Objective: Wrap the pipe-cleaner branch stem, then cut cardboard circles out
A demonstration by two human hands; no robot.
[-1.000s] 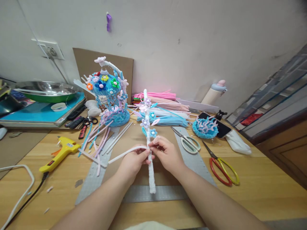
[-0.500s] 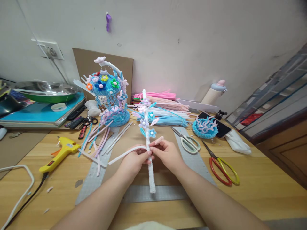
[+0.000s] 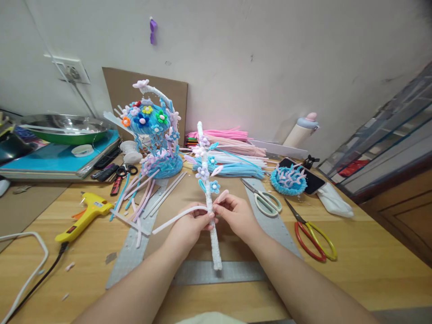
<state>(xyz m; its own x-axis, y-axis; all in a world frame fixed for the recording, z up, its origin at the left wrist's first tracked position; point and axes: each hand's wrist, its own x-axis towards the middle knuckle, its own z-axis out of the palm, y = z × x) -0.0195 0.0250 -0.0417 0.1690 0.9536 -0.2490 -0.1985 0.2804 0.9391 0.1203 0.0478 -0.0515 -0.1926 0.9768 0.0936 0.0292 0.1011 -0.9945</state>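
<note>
- Compared with the earlier frames, the white fuzzy flower stem point(image 3: 215, 243) leans a bit more, top end shifted left and bottom end nudged right.
- Left hand point(image 3: 189, 229) has its thumb and fingers pinched on the stem, around the middle of the cardboard sheet point(image 3: 162, 247). I see a loose white pipe cleaner point(image 3: 175, 219) arcing out over that hand.
- Right hand point(image 3: 238, 218) is pinching too, fingertips pressed together on a pale pink leaf point(image 3: 222, 196) right beside the stem. Can't tell from my end whether they touch the stem as well.
- Stem's got lilac, pink and blue flowers plus some leaves on its upper half, all above the hands.
- Cardboard is lying on a grey cutting mat point(image 3: 276, 229), with the pale-handled scissors point(image 3: 266, 203) over the mat's right part and the red-and-yellow-handled scissors point(image 3: 315, 238) further right.
- Yellow glue gun point(image 3: 83, 217) sits off left, near some loose pipe cleaners point(image 3: 143, 198).
- Behind the stem I've got pipe cleaner bundles point(image 3: 232, 170), and a blue flower-covered ornament point(image 3: 148, 119) stands back left.
</note>
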